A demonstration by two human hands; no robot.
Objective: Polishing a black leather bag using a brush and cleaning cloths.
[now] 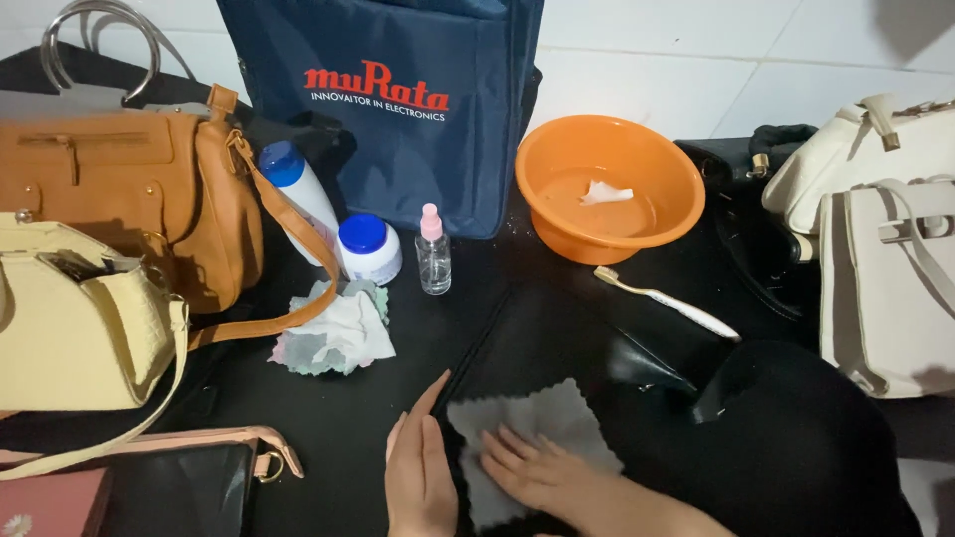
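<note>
Grey cloth (532, 423) lies flat under right fingers (512, 452), beside left hand (420, 477).

White tiled wall (716, 60) runs across 12 o'clock, w/ thin grey grout lines. Below it, a black cloth surface (348, 418) covers everything from centre down to 6 o'clock. Light is soft and even, w/ a dim shadow at 1 o'clock corner.

left grip (420, 477): bare, no rings | right grip (532, 469): bare, no sleeve visible
</note>
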